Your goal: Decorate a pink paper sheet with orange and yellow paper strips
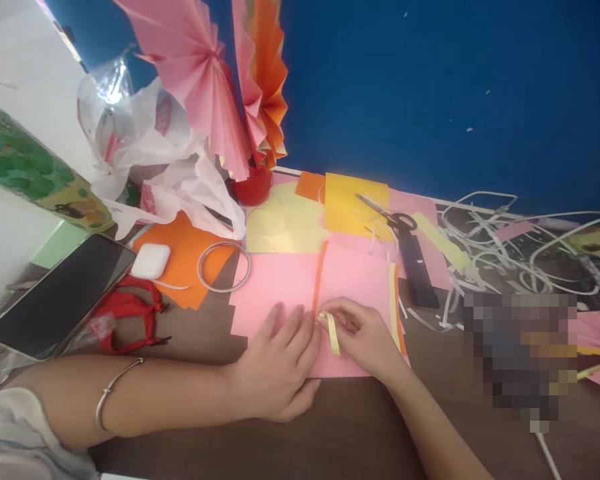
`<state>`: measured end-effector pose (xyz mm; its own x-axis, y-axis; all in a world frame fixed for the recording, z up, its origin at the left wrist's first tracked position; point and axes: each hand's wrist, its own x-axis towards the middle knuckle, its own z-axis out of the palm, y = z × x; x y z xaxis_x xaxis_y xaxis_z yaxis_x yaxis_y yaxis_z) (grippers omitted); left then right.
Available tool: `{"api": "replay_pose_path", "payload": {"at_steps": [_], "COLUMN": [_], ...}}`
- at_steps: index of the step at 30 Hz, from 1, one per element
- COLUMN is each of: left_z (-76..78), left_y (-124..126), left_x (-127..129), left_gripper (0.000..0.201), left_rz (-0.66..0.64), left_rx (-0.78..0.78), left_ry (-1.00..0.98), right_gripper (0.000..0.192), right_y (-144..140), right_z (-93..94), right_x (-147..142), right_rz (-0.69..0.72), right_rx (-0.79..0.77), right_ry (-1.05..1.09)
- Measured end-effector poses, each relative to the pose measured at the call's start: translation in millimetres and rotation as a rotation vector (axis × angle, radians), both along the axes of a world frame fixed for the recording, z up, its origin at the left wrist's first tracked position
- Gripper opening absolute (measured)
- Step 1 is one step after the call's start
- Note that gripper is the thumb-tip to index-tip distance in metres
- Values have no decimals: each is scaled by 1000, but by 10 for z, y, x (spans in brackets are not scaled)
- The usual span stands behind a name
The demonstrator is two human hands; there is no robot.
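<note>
Brown worktop (360, 427) carries a pink sheet (280, 280). On it the left hand (275, 370) lies flat, fingers spread, beside an orange strip (319, 273). Touching it, the right hand (363, 337) pinches a yellow strip (333, 331). Beyond the hands lie black scissors (405, 233).

Bright, even daylight; soft shadows; slight overall blur; edges bowed by the lens.

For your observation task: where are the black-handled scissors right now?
The scissors lie at the table's far middle on the yellow paper, just above the black strip.
</note>
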<state>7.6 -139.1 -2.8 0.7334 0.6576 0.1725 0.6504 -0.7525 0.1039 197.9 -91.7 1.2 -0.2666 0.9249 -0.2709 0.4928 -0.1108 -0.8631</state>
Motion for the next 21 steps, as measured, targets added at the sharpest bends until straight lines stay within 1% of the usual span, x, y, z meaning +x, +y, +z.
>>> {"api": "replay_pose_path", "payload": {"at_steps": [6,14,21], "left_z": [11,28,33], "left_y": [3,19,20], "left_x": [-9,-4,-2], "left_gripper": [58,58,57], "left_rz": [0,5,7], "left_rx": [-37,-77,-106], "left_ry": [2,-7,-16], "right_gripper": [9,8,5], "right_y": [-15,-32,-39], "right_z": [8,-8,16], "right_x": [-7,-2,-19], "right_rz": [-7,12,31], "right_rx": [7,53,165], "right_ry": [-5,-29,-43]}}
